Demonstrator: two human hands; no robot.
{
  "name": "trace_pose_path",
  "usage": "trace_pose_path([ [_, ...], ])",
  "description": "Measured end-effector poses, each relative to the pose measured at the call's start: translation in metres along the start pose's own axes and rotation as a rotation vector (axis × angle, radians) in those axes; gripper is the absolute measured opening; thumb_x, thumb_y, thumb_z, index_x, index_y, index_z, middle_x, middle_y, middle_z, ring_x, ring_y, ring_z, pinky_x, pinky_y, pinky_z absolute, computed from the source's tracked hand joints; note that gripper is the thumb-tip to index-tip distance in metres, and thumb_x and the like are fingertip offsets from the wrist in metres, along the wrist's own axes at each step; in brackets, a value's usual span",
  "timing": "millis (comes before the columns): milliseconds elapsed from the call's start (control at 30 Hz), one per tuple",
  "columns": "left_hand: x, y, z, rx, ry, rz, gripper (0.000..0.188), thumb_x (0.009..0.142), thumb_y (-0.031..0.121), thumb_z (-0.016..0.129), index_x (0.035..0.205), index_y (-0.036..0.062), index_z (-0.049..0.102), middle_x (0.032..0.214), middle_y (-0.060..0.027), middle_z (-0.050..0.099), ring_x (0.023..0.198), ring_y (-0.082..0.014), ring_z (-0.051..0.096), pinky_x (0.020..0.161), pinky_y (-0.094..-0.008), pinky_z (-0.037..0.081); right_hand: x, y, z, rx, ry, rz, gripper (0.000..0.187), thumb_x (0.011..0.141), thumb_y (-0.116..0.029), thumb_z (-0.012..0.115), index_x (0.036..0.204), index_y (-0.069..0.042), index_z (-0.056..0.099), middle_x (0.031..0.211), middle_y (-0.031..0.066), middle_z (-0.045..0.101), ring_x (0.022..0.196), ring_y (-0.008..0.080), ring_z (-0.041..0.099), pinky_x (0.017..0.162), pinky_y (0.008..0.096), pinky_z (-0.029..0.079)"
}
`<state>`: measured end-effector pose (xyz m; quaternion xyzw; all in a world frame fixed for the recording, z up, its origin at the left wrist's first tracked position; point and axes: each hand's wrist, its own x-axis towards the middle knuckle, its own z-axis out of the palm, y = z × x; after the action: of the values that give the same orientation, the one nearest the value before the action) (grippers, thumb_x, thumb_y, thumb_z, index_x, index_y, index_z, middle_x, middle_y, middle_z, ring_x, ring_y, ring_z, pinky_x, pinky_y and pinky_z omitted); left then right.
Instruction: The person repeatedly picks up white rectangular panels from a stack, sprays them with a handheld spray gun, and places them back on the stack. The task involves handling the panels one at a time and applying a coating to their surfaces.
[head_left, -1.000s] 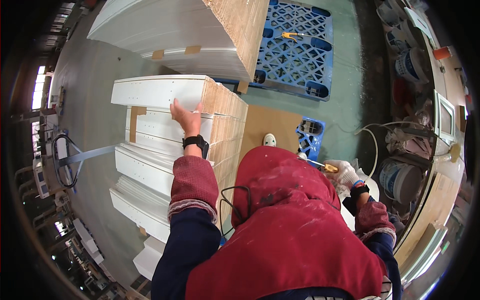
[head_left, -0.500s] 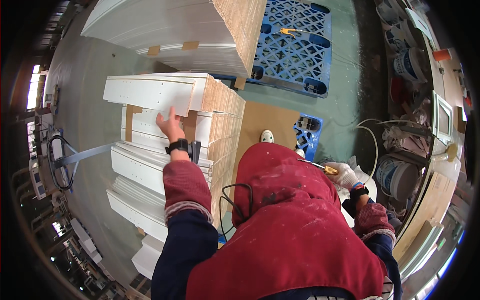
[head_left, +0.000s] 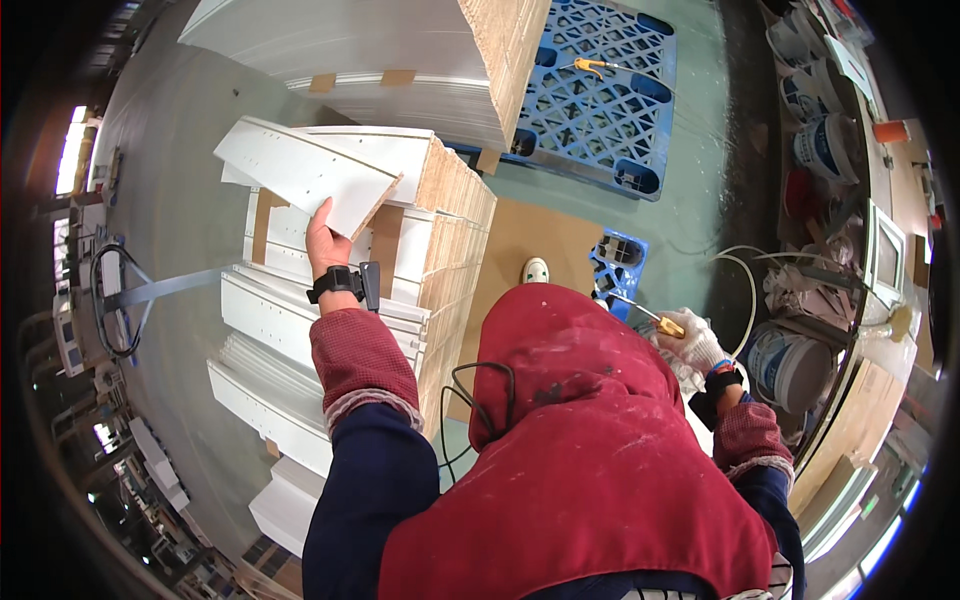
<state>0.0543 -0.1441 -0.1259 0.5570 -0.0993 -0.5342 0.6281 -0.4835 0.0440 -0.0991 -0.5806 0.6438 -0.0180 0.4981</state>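
Note:
My bare left hand (head_left: 326, 242) is closed on the right end of a white drilled board (head_left: 290, 165). Thumb and fingers grip its lower edge. That board lies askew across the top of a stack of white panels (head_left: 462, 190) with raw chipboard edges. In a white knitted glove, my right hand (head_left: 694, 345) is wrapped round a tool with a yellowish handle (head_left: 670, 327). Its long thin metal shaft points up and left; the tip's shape is too small to tell. My right hand is out to the right of my red apron (head_left: 600, 450).
More white panels (head_left: 275, 405) are stacked nearer me on the left, and a taller stack (head_left: 400, 40) stands beyond. A blue pallet (head_left: 610, 100) carries a yellow air gun (head_left: 588, 66). Buckets (head_left: 795, 365) and a loose hose (head_left: 745, 260) line the right side, beside a bench (head_left: 870, 400).
My left hand has closed on the white board, which has swung askew, its right end lower and nearer me. My right hand with the tool has shifted slightly, the shaft now showing more clearly.

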Motion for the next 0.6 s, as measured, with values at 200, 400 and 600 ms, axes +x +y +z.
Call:
trace_pose_path([
  [200, -0.085, 0.004, 0.012, 0.184, -0.081, 0.069, 0.037, 0.08, 0.013, 0.056, 0.111, -0.0072, 0.05, 0.105, -0.015, 0.058, 0.095, -0.0255, 0.059, 0.084, -0.0366, 0.047, -0.005, 0.008, 0.005, 0.325, 0.046, -0.093, 0.04, 0.073, -0.014, 0.068, 0.112, -0.007, 0.057, 0.085, 0.0088, 0.06, 0.082, 0.0252, 0.059, 0.077, 0.0295, 0.046],
  [400, -0.241, -0.005, 0.014, 0.408, -0.198, 0.006, 0.043, 0.076, 0.016, 0.052, 0.112, -0.0081, 0.05, 0.098, -0.0157, 0.06, 0.085, -0.023, 0.061, 0.073, -0.0312, 0.049, -0.04, -0.073, -0.033, 0.09, 0.062, -0.405, 0.038, 0.073, -0.01, 0.065, 0.11, -0.007, 0.057, 0.091, 0.0136, 0.063, 0.08, 0.028, 0.062, 0.072, 0.0333, 0.049],
  [600, -0.317, 0.0, 0.015, 0.514, -0.476, -0.296, 0.054, 0.07, 0.022, 0.056, 0.115, -0.0072, 0.047, 0.101, -0.014, 0.059, 0.089, -0.02, 0.059, 0.075, -0.0288, 0.047, -0.075, -0.083, -0.061, -0.167, 0.052, -0.59, 0.032, 0.074, -0.019, 0.065, 0.105, -0.013, 0.06, 0.08, 0.0116, 0.062, 0.076, 0.0302, 0.061, 0.064, 0.038, 0.05],
])
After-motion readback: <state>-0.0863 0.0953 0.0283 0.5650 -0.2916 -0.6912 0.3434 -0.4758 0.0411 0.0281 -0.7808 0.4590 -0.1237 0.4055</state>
